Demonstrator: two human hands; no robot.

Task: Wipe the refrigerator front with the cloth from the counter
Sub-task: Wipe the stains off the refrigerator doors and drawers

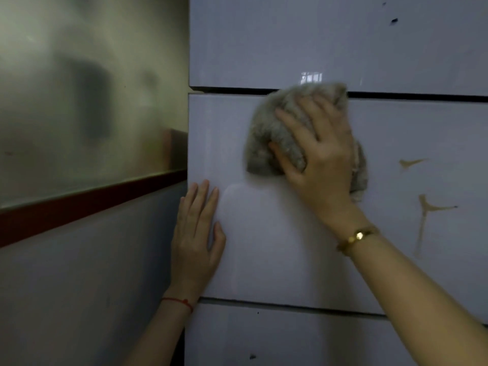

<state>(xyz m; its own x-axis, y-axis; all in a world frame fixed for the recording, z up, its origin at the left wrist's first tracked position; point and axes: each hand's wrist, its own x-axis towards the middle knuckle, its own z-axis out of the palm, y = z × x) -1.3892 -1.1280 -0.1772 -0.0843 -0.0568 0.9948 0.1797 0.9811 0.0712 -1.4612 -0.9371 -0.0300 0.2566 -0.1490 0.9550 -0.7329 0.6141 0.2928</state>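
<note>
Cloth (274,133), one, pressed to fridge (290,247) under right hand (322,159), fingers spread; left hand (196,233) flat, fingers together; two brown smears (423,210).

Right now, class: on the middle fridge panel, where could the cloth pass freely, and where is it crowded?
Free: the bare stretch between the left hand and right forearm, down to the lower seam. Crowded: the top, where the right hand presses the cloth. Brown streaks mark the panel right of it.

We see the bunched grey cloth (280,128) pressed flat under spread fingers (295,125) against the pale, glossy refrigerator front (290,247).
</note>
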